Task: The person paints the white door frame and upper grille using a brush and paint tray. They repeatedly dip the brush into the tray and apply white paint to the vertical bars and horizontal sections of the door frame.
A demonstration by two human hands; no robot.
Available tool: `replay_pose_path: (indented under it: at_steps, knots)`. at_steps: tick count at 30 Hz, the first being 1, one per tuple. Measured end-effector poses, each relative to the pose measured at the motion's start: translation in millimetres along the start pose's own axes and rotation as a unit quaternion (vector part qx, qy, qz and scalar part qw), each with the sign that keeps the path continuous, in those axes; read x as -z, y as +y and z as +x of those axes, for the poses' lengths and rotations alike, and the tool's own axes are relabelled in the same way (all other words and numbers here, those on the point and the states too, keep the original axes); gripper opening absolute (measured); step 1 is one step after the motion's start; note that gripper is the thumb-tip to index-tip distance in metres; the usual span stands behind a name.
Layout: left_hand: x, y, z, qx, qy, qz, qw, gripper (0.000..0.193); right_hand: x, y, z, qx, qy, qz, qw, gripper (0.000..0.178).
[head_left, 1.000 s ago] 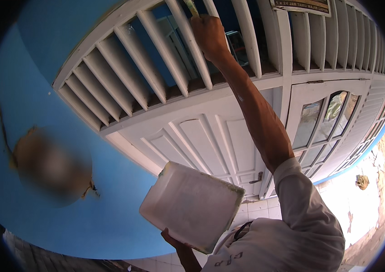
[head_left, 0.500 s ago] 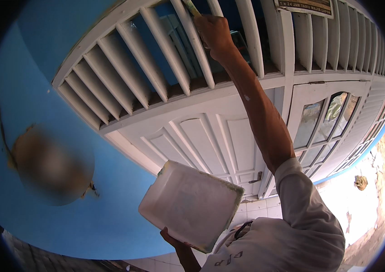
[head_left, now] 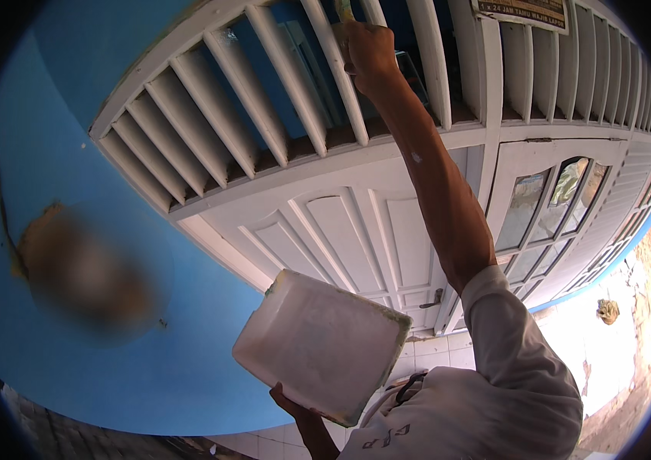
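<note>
My right arm is raised toward the white wooden slats [head_left: 306, 73] above the door. Up there my right hand [head_left: 372, 55] is closed around a paintbrush [head_left: 345, 11] with a yellowish, paint-smeared surface; its upper end runs out of the picture. The hand sits in front of a slat and the dark gap beside it. Low in the middle, my left hand [head_left: 288, 402] grips the lower edge of a white plastic paint tray [head_left: 325, 345], held tilted. Dried greenish paint crusts the tray's rim. Most of the left hand's fingers are hidden beneath the tray.
A white panelled door [head_left: 333, 238] with a dark handle [head_left: 432, 299] stands below the slats. To its right is a white-framed glass window [head_left: 547, 199]. A blue wall [head_left: 187, 368] fills the left. A sign [head_left: 524, 11] hangs at the top right, above pale floor tiles [head_left: 429, 353].
My right hand has shifted slightly up and right, and the brush now points more upright. The slats sit a little further right in the picture. My left hand keeps hold of the tray.
</note>
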State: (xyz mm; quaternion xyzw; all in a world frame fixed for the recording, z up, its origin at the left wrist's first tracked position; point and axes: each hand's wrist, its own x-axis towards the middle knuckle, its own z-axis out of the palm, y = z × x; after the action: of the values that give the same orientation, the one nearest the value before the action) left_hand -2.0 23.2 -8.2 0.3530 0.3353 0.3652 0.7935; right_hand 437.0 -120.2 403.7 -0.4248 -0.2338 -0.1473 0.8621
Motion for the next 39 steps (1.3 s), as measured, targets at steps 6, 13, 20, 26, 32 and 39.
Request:
replay_pose_path:
  at_steps: [6, 13, 20, 26, 32, 39]
  knots:
    - [11.7, -0.2, 4.0, 0.004, -0.024, -0.011, 1.000, 0.081, 14.7, 11.3, -16.5, 0.183, -0.022, -0.108, 0.977, 0.032]
    - [1.3, 2.7, 1.9, 0.001, -0.019, -0.003, 1.000, 0.084, 28.2, 26.4, -29.9, 0.112, -0.010, -0.114, 0.987, 0.034]
    - [1.2, 1.7, 1.5, 0.001, -0.023, -0.017, 1.000, 0.084, 14.4, 9.8, -0.2, 0.082, -0.020, -0.036, 0.996, 0.029]
    - [9.1, 0.8, 5.1, -0.006, -0.035, -0.015, 0.999, 0.081, 30.1, 6.2, -43.2, 0.223, -0.032, -0.110, 0.968, 0.037]
    - [26.1, -7.9, 15.1, -0.017, 0.001, 0.011, 1.000, 0.080, 16.0, -0.6, -105.2, 0.027, -0.101, -0.061, 0.993, 0.048]
    - [14.8, 4.4, -0.6, -0.023, 0.003, -0.014, 1.000, 0.081, -33.0, 47.0, -61.5, -0.028, -0.085, -0.047, 0.995, 0.025]
